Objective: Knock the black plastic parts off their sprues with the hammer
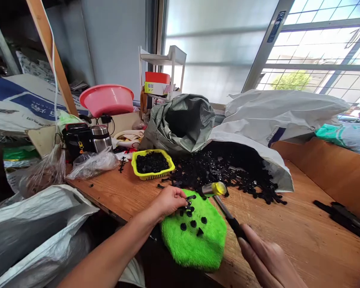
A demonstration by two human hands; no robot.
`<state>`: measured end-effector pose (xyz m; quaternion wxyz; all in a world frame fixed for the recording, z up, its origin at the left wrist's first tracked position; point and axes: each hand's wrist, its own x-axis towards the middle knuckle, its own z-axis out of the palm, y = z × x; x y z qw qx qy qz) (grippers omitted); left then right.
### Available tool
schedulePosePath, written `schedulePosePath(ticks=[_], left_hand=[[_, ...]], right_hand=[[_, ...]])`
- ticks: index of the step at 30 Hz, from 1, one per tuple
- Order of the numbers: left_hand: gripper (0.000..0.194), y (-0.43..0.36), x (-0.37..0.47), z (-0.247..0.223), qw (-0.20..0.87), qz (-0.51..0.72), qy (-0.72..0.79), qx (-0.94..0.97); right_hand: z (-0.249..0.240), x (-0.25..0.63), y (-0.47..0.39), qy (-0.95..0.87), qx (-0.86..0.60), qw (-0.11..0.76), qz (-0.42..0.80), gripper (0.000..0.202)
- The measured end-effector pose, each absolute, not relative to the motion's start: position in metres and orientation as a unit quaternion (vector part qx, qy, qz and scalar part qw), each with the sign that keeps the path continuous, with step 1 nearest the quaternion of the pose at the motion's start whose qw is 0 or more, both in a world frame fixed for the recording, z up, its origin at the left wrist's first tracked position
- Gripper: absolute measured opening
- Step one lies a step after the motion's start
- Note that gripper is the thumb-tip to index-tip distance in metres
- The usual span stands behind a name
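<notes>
My left hand is closed in a pinch on a small black part at the upper left of a fluffy green cloth. Several small black round pieces lie on the cloth below my fingers. My right hand is wrapped round the black handle of a hammer. Its head, with a yellow face, hangs over the upper right edge of the cloth, to the right of my left hand.
A yellow basket of black parts stands behind the cloth. A heap of black parts spills from a white sack beside an open grey sack. Plastic bags, a steel flask and a pink basin are at left.
</notes>
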<state>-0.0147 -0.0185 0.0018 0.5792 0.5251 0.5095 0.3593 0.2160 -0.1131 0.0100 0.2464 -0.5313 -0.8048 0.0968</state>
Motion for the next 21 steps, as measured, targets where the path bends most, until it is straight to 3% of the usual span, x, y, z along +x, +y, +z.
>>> schedulePosePath(ticks=[3,10,21], left_hand=[[0.008,-0.019,-0.014,0.001,0.577,0.362,0.513,0.522],[0.010,-0.019,-0.015,0.002,0.565,0.362,0.521,0.527],[0.013,-0.023,-0.027,0.003,0.601,0.373,0.486,0.514]], right_hand=[[0.009,0.214,-0.109,-0.817,-0.533,0.202,0.085,0.039],[0.009,0.213,-0.106,-0.824,-0.529,0.200,0.041,0.043],[-0.010,0.211,-0.109,-0.804,-0.563,0.175,0.073,0.046]])
